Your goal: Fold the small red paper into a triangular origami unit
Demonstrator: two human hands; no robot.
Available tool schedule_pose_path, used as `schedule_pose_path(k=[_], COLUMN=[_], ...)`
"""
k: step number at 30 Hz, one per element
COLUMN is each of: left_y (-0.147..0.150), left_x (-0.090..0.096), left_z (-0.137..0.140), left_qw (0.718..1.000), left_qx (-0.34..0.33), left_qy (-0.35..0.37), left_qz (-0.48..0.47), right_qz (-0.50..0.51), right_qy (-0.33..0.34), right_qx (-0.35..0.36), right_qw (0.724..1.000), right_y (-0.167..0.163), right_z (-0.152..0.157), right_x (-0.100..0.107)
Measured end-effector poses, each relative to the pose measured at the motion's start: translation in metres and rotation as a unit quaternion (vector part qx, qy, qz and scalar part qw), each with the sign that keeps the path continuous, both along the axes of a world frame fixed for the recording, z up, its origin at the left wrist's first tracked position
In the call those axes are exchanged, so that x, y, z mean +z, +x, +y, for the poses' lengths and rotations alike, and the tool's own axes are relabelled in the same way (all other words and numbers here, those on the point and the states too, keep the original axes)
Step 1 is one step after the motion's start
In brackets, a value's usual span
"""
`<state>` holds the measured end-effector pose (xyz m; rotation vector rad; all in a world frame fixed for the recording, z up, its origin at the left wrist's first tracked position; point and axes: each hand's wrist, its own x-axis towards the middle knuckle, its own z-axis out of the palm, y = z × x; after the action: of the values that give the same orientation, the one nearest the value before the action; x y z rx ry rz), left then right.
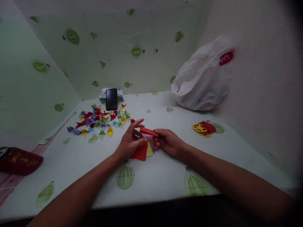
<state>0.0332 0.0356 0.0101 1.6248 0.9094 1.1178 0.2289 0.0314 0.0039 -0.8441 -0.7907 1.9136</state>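
Note:
A folded strip of orange-red paper (148, 131) is held above the table. My right hand (169, 142) pinches its right end between thumb and fingers. Around the strip's left end is my left hand (131, 138), its index finger stretched out above and its thumb below, apart from each other. Whether its other fingers touch the paper cannot be made out. Beneath both hands lie sheets of coloured paper, with a red sheet (140, 152) on top and yellow (150, 150) and lilac ones partly covered.
Many small folded paper pieces (101, 121) lie at the back left. Behind them a phone (111, 99) leans on a tissue box (120, 95). A white plastic bag (201, 78) stands back right, near red and yellow cut-outs (203, 128). A red can (21, 160) is at far left.

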Motion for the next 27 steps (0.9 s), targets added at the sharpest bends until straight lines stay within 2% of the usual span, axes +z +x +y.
schedule_pose_path(k=[3,5,7,12,15,22,27], left_y=[-0.003,-0.003,-0.004,-0.003,-0.002,0.001,0.003], left_x=[0.001,0.002,0.003,0.004,0.005,0.005,0.005], left_z=[0.002,0.002,0.001,-0.002,-0.003,-0.006,-0.008], left_qw=[0.992,0.987,0.991,0.995,0.989,0.989,0.993], left_qx=[0.009,0.022,0.036,0.062,0.065,0.032,0.024], left_qy=[0.11,0.139,0.112,-0.072,-0.13,-0.141,-0.108], left_qz=[0.064,0.071,0.064,0.011,-0.013,-0.005,0.029], right_qz=[-0.004,-0.021,-0.05,-0.133,-0.159,-0.274,-0.311], right_qy=[0.0,0.016,0.043,0.173,0.216,0.274,0.273], right_qx=[0.026,0.042,0.04,-0.019,-0.02,-0.039,-0.064], right_qw=[1.0,0.999,0.997,0.976,0.963,0.921,0.908], right_y=[0.0,-0.001,-0.002,-0.001,0.001,0.0,0.002], right_z=[-0.003,-0.005,-0.008,-0.011,-0.012,-0.016,-0.015], right_x=[0.002,0.002,0.002,0.001,0.003,0.008,0.007])
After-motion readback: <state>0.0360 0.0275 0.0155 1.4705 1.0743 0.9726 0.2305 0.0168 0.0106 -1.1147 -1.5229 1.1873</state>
